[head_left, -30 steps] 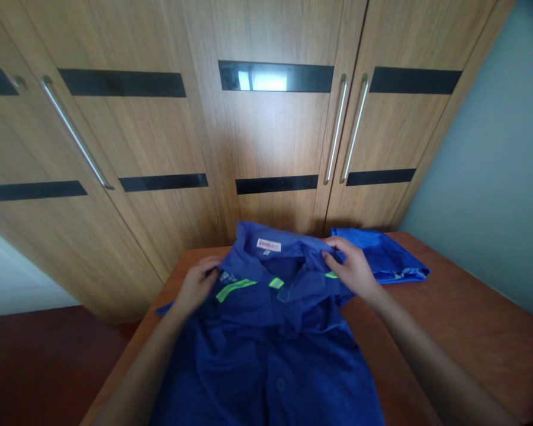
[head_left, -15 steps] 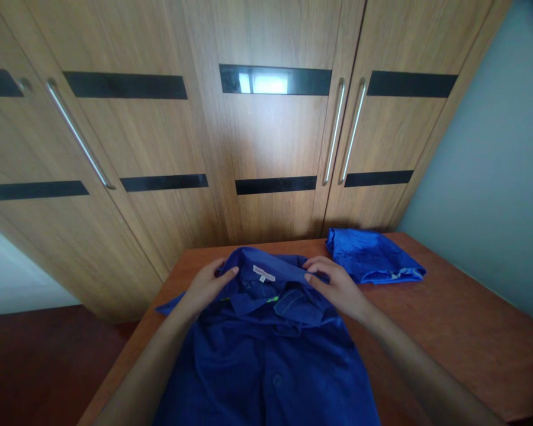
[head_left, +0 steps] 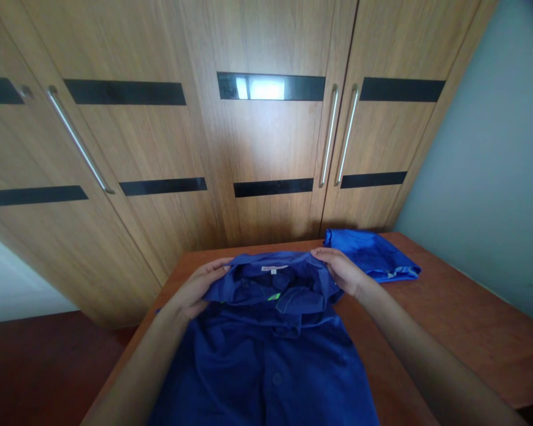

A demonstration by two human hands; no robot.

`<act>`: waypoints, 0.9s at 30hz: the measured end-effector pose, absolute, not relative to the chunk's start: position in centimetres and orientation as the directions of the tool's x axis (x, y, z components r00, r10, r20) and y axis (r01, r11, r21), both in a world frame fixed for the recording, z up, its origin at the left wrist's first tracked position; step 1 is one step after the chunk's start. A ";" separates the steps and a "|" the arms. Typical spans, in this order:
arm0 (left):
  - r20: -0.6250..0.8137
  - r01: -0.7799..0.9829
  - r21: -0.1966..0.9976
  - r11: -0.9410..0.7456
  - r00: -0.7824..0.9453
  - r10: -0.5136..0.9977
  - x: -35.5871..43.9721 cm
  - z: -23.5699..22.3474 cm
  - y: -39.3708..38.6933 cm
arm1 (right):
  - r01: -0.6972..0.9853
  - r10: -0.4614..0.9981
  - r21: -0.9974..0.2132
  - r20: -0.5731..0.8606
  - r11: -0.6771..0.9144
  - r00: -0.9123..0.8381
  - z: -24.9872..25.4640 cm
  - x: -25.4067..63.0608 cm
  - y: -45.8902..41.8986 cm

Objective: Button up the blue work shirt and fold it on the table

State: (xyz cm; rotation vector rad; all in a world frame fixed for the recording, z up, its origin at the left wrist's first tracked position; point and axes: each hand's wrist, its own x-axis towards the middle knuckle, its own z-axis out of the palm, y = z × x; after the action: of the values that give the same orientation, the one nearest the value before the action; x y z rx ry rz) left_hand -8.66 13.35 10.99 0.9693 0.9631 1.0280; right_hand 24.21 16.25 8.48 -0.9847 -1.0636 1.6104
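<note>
A dark blue collared shirt (head_left: pixel 266 355) with small neon green trim lies front-up on the brown wooden table (head_left: pixel 448 319), its collar at the far end. My left hand (head_left: pixel 195 287) grips the left side of the collar and shoulder, fingers curled over the fabric edge. My right hand (head_left: pixel 340 269) pinches the right side of the collar, fingers closed on the cloth. Between my hands the collar is lifted and bunched, and a white label shows inside it.
A second, brighter blue garment (head_left: pixel 371 254) lies folded at the table's far right corner. Wooden wardrobe doors (head_left: pixel 266 136) with long metal handles stand right behind the table. A pale wall (head_left: pixel 484 177) runs along the right. Dark red floor (head_left: pixel 39 367) shows at the left.
The collar, which stood raised towards the wardrobe, has been brought down and bunched. Both hands have shifted outward to the collar's two ends.
</note>
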 end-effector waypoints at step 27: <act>0.166 0.352 0.910 -0.218 0.173 0.971 -7.7 11.5 14.8 | 0.066 0.964 -0.998 -0.026 -0.008 -0.266 9.6 25.0 16.1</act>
State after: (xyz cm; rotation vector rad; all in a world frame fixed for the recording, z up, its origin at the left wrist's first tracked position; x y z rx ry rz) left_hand -7.69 14.78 11.51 1.6998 1.2702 1.0425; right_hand 24.99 16.10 9.65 -1.1299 -1.4478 1.3882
